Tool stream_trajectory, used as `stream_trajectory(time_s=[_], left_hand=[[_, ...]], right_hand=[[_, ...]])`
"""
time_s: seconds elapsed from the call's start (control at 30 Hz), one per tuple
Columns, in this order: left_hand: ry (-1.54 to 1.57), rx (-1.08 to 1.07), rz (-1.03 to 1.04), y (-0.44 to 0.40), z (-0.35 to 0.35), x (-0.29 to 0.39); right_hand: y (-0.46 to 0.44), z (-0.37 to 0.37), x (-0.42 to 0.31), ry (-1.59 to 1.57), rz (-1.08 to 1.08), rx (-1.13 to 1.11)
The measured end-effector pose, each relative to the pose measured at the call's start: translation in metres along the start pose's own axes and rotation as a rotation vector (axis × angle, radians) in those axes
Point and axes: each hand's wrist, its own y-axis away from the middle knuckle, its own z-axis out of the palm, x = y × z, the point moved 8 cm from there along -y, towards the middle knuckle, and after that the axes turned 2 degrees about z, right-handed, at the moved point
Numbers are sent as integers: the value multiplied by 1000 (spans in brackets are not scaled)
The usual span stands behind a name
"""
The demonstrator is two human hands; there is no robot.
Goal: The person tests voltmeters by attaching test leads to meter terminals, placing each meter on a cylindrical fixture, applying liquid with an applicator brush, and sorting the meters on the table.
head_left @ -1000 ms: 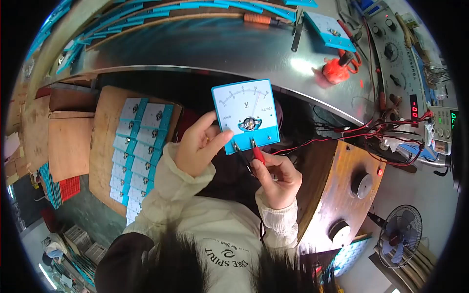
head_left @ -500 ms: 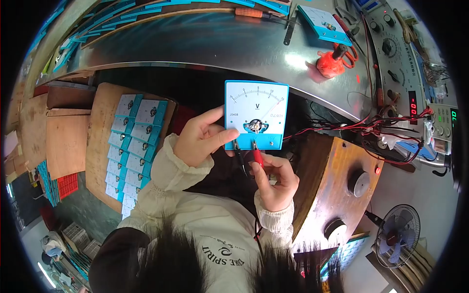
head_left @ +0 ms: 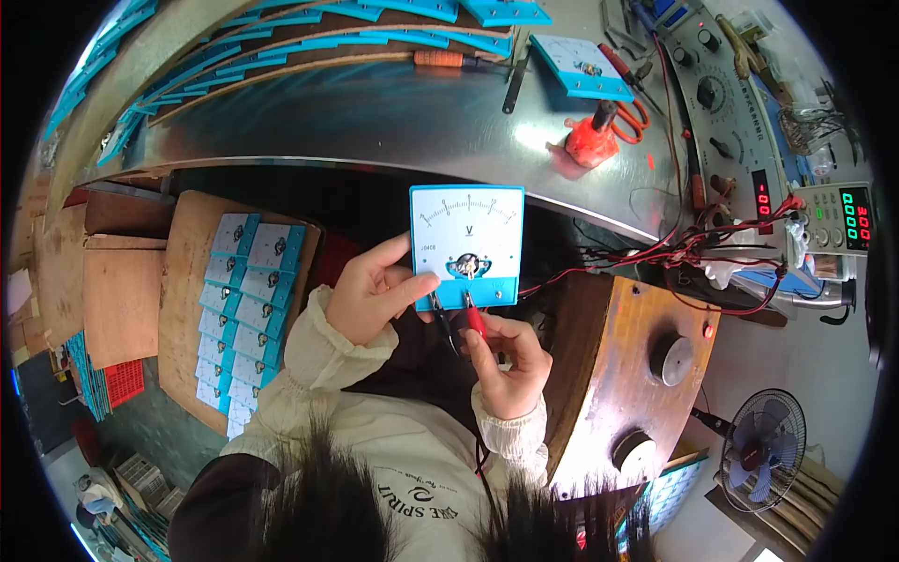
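Note:
A voltmeter (head_left: pixel 489 232) with a white dial marked V and a blue frame is held up facing me. My left hand (head_left: pixel 373 295) grips its lower left corner, thumb on the front. A black clip (head_left: pixel 443 326) on a lead reaches the lower edge near that thumb. My right hand (head_left: pixel 510 363) pinches a red clip (head_left: pixel 477 322), whose tip touches the terminal at the middle of the lower edge. The meter's movement (head_left: pixel 467 266) shows through the opening below the dial. Fingers behind the meter are hidden.
Several similar meters (head_left: pixel 255 314) overlap on a wooden board at left. The metal bench (head_left: pixel 375 117) ahead carries another meter (head_left: pixel 581 67), a red bottle (head_left: pixel 592 140) and a screwdriver (head_left: pixel 440 58). At right are a wooden box (head_left: pixel 609 365), tangled leads (head_left: pixel 698 248), a power supply (head_left: pixel 824 220) and a fan (head_left: pixel 763 450).
The view has shifted, and the meter and both hands appear slightly lower and further left. A needle line visible at the dial's right end earlier is no longer discernible. Both grips stay the same.

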Motion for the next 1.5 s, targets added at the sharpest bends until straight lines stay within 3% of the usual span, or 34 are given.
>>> stream_trajectory(time_s=[0.27, 0.33, 0.37, 0.4, 0.43, 0.5, 0.57, 0.63, 0.7, 0.77, 0.8, 0.87, 0.9, 0.93, 0.97, 1.0, 1.03, 1.07, 1.1, 1.13, 1.17, 1.23, 1.3, 1.37, 1.43, 1.47, 1.5], left_hand=[[114, 133, 84, 6, 11, 8], [139, 176, 131, 7, 12, 2], [147, 195, 151, 10, 8, 3], [140, 262, 145, 16, 0, 7], [196, 393, 238, 18, -12, 4], [105, 496, 245, 23, -23, -4], [-66, 526, 277, 33, -14, -3], [-220, 508, 243, 43, -17, -2], [-309, 653, 290, 72, -51, 5], [-453, 1029, 467, 116, -127, -11], [-166, 1129, 276, 156, -163, 0], [-356, 1369, 295, 251, -271, -40], [-465, 1494, 173, 309, -314, -61], [-644, 1622, -184, 369, -338, -73], [-532, 1749, 63, 411, -331, -73], [-989, 1790, 5, 456, -329, -87], [-1120, 1798, -102, 496, -334, -116], [-1251, 1803, -210, 534, -337, -143], [-1146, 1814, -284, 544, -329, -149], [-1043, 1822, -361, 553, -320, -154], [-894, 1738, -622, 537, -294, -143], [-736, 1644, -869, 538, -281, -159], [-523, 1686, -669, 537, -286, -199], [-663, 1675, -681, 531, -286, -197], [-811, 1437, -1071, 489, -269, -148], [-1084, 1277, -1187, 477, -269, -137], [-981, 1231, -1301, 477, -274, -140]], right_hand=[[-7, 0, -16, 96, -71, 111], [-6, -4, -26, 370, -317, 101], [-2, -11, -21, 282, -378, 156], [6, -28, 1, 41, -257, 275], [5, -35, -3, -99, -163, 237], [5, -27, -14, -46, -101, 192], [4, 7, -24, 110, -224, 88], [4, 36, -32, 474, -348, -40], [3, 52, -39, 458, -387, -132], [3, 52, -31, 467, -465, -153], [-7, 42, -12, 483, -419, -279], [-14, 26, 4, 502, -201, -143], [-36, -15, 54, 499, 72, -102], [-52, -55, 103, 496, 343, -56], [-49, -58, 101, 548, 435, -43], [-42, -46, 82, 594, 434, -53], [-40, -37, 67, 624, 379, -85], [-37, -25, 50, 655, 286, -144], [-42, -6, 35, 772, -114, -341], [-29, 12, 16, 951, -700, -454], [-9, 15, 7, 1014, -1192, -420], [-44, -4, 33, 689, -177, -103], [-42, 8, 28, 647, -202, -137], [-40, 16, 33, 526, -13, -160], [-35, 18, 18, 584, -28, -128], [-34, 18, 18, 679, -64, -162], [-33, 16, 18, 767, -94, -177]])
